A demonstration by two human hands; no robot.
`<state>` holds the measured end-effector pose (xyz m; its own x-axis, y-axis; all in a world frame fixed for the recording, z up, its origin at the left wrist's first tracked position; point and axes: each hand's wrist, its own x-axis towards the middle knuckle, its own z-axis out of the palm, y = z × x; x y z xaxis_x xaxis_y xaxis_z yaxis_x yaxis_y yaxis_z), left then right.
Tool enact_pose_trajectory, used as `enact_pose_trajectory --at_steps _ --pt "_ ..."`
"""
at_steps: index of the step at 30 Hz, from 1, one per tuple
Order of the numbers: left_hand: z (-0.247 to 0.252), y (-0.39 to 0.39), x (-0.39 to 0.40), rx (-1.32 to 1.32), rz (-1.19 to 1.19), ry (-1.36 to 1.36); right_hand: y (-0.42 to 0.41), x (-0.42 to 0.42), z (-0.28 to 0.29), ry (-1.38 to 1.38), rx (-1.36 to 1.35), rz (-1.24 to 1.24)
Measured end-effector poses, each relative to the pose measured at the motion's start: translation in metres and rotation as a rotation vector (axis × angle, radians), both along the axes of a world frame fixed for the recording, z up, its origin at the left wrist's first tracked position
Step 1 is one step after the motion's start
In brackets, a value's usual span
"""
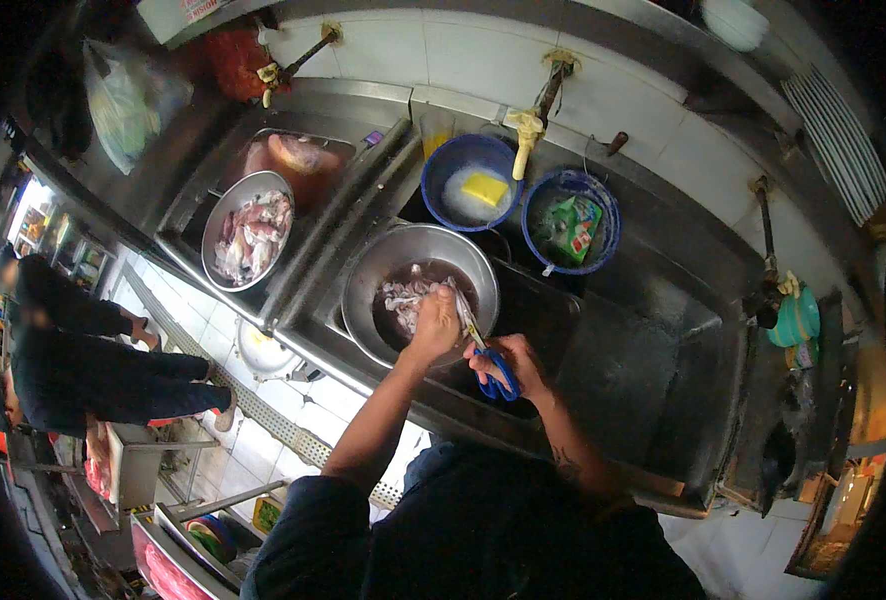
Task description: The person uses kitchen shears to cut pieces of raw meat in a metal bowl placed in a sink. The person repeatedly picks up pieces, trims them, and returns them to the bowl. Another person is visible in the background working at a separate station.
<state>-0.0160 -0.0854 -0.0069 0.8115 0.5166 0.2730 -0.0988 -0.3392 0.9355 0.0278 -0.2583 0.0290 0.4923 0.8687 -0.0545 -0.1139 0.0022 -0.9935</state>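
My right hand (510,363) grips the blue handles of a pair of scissors (497,375), whose blades point up and left over a round metal bowl (363,289). My left hand (437,322) is over the same bowl, its fingers closed around a pale piece of raw meat or seafood beside the blades. More such pieces (405,298) lie in dark reddish liquid in the bowl. To the left, an oval-looking metal bowl (247,229) holds several more pale pink pieces.
Behind the bowl stand a blue basin (425,187) with a yellow sponge (485,189) in suds and another blue basin (615,225) with a green packet. A tap (527,135) hangs above. The steel sink (660,330) extends right. Two people (105,367) are at far left.
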Motion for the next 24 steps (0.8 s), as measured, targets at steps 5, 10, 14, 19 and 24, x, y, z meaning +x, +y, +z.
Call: enact_pose_trajectory --at_steps 5,10,14,19,24 --pt "0.012 0.049 -0.007 0.067 0.045 0.145 0.007 0.004 -0.009 0.022 0.040 -0.041" --pt "0.002 0.222 -0.017 0.132 0.533 0.466 -0.046 0.003 -0.051 0.261 0.077 -0.201" --pt "-0.008 0.362 -0.064 0.702 0.756 0.527 -0.081 0.004 -0.080 0.268 -0.060 -0.201" --pt "0.038 0.259 -0.004 0.666 0.548 0.761 -0.115 -0.007 -0.104 -0.111 -0.328 -0.304" --pt "0.031 0.006 0.030 0.400 -0.226 0.864 -0.159 0.021 -0.177 0.490 0.088 0.003"
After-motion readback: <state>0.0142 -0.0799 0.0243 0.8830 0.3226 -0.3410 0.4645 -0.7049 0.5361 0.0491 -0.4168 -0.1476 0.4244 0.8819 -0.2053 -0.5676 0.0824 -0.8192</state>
